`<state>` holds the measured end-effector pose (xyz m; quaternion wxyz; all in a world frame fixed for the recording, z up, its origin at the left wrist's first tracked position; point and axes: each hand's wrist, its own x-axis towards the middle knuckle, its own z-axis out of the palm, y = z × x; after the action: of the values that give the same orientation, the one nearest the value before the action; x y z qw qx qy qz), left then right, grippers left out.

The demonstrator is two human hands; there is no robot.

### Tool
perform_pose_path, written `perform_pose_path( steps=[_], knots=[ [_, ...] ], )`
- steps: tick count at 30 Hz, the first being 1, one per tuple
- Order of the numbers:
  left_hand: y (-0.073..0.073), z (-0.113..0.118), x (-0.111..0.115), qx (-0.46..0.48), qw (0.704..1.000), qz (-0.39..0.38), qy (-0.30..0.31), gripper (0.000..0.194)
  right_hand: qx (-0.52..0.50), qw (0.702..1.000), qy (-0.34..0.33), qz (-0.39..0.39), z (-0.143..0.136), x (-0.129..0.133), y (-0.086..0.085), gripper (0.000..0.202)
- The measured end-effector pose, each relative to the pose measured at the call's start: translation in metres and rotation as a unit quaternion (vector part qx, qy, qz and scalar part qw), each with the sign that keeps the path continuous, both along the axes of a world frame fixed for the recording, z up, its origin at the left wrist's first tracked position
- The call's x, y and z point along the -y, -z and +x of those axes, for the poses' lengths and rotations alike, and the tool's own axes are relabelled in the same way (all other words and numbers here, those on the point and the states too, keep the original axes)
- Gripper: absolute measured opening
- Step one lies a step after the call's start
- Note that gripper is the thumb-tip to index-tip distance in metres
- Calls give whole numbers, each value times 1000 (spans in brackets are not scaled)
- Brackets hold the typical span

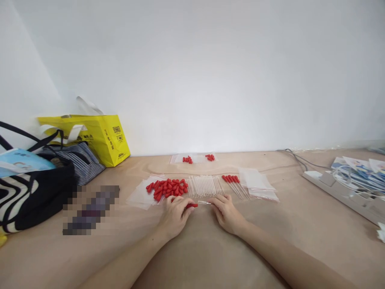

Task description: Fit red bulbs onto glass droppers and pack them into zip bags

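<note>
My left hand (pixel 175 216) is closed on a red rubber dropper bulb (pixel 192 205), its open end facing right. Between the fingers of my right hand (pixel 228 214) is a thin glass dropper tube (pixel 204 202), pointing left at the bulb. Tube and bulb are close together; I cannot tell whether they touch. Beyond my left hand lies a pile of loose red bulbs (pixel 168 188). A row of glass tubes (pixel 206 186) lies between the pile and several droppers with bulbs fitted (pixel 231 179).
Clear plastic bags (pixel 257 186) lie right of the droppers, others (pixel 140 196) left of the pile. Farther back is a bag with red bulbs (pixel 198 159). A yellow bag (pixel 112 140) and a black-and-white bag (pixel 36 192) stand left. On the right is a power strip (pixel 345 194).
</note>
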<state>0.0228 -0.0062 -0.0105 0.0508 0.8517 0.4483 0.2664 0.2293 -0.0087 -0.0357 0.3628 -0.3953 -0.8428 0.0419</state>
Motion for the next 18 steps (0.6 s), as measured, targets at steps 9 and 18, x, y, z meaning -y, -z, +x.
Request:
perform_pose_path(
  steps=[9, 18],
  knots=[
    [3, 2, 1, 16, 1000, 16, 0, 12, -5, 1000, -20, 21, -2, 2, -1, 28],
    [3, 2, 0, 6, 1000, 18, -1, 18, 4, 999, -3, 44, 0, 3, -2, 27]
  ],
)
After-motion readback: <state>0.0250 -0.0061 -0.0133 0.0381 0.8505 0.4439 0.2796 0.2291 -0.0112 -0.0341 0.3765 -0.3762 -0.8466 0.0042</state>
